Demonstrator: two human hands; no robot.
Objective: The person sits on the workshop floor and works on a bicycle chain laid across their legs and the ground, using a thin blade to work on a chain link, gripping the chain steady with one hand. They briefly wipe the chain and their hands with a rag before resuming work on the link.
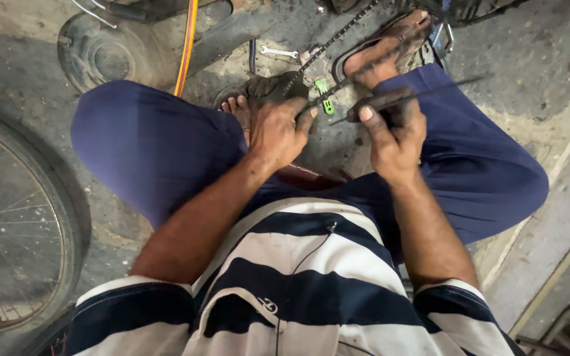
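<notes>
Left hand (277, 132) is clamped on the chain (328, 45), fingers pinching it just where it droops in front of the knees. The chain runs taut up and away toward the bike parts at the top. Right hand (394, 135) grips a dark tool (390, 100), fingers wrapped tight around the handle, thumb on top, its thin rod (443, 87) poking out to the right. The tool sits right beside the pinched link, so this looks like work on one link. The next move would call for a steady chain and the tool lined up squarely. A spanner (278, 51) lies on the floor (529, 59) beyond, a wheel (8, 224) off to the left.
</notes>
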